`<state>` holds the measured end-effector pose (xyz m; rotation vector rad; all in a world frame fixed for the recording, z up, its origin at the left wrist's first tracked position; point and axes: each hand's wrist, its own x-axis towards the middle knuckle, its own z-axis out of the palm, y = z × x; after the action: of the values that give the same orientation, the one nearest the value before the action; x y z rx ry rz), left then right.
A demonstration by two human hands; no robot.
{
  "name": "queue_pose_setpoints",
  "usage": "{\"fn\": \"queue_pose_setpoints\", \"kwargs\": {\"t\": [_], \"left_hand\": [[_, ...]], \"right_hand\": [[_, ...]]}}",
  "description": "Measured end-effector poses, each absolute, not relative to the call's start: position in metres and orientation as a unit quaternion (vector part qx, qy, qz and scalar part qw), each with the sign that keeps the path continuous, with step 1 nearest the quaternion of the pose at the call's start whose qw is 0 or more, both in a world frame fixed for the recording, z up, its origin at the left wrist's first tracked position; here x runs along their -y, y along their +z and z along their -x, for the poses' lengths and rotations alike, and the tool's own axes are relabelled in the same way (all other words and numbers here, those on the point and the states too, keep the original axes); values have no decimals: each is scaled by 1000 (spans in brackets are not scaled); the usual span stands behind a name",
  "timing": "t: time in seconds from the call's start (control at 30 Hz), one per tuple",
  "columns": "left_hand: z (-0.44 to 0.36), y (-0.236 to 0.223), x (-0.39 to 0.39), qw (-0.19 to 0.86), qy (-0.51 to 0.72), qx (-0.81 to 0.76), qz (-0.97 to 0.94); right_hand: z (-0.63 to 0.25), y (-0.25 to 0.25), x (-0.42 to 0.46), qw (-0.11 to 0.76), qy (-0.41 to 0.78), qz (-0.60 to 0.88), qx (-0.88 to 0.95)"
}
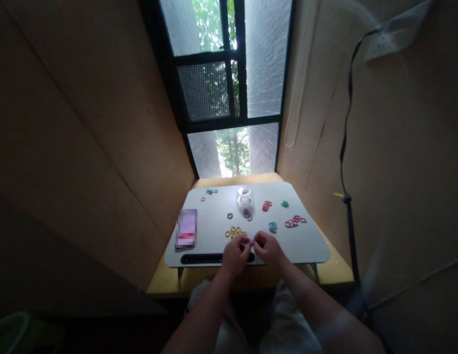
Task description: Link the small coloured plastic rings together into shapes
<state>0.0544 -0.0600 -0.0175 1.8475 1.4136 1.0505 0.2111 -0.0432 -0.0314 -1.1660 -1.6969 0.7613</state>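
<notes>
My left hand [235, 254] and my right hand [267, 248] meet over the near edge of a small white lap table [313, 241]. Both pinch a tiny ring-like piece [250, 242] between their fingertips; its colour is hard to make out. Just beyond the hands lies a cluster of yellow rings [235, 231]. Purple rings [247, 214], a blue ring pile [272, 226], pink rings [294, 221], red rings [266, 205] and green rings [285, 203] are scattered farther out. A small clear round jar [245, 197] stands at the middle back.
A pink and purple packet [186, 228] lies at the table's left. A dark slot [199, 258] runs along the front edge. More green rings [210, 191] sit at the far left. Brown board walls close in on both sides, a window is ahead, and a black cable [347, 147] hangs right.
</notes>
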Motion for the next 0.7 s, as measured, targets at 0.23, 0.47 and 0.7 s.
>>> {"fn": "queue_pose_setpoints", "kwargs": {"t": [0.23, 0.47, 0.7], "left_hand": [[-55, -20, 60, 295, 391, -535, -688], [-54, -19, 62, 306, 396, -520, -692], [-55, -19, 62, 300, 401, -522, -691]], "right_hand": [[-210, -33, 43, 459, 295, 482, 686], [-209, -26, 45, 449, 321, 459, 697], [-209, -26, 45, 450, 297, 470, 699]]}}
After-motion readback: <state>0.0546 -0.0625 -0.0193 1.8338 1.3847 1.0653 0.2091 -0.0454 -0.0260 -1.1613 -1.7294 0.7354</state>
